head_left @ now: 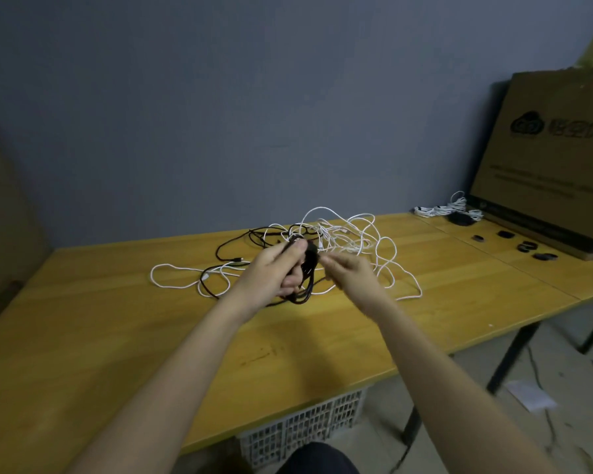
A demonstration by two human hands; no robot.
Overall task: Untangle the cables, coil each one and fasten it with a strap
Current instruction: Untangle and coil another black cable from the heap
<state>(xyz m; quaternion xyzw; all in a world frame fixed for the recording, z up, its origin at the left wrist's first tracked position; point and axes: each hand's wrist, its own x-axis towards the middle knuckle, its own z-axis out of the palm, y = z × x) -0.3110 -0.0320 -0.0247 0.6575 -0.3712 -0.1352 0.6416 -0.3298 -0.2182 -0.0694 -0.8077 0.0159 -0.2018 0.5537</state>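
My left hand (277,268) grips a coiled black cable (307,285) above the middle of the yellow table (117,336). My right hand (348,270) is just right of the coil, its fingertips at a black strap (311,251) on the coil's top; motion blur hides the exact grip. Behind the hands a tangle of white cables (350,241) and a loose black cable (240,239) lies on the table. Several small black straps (527,247) lie at the right end. A bundle of coiled white cables (449,208) rests at the far right.
A large cardboard box (548,159) stands on the table's right end. A white plastic crate (302,429) sits under the table by my knee. Another brown box edge (4,213) is at the left. The grey wall is close behind.
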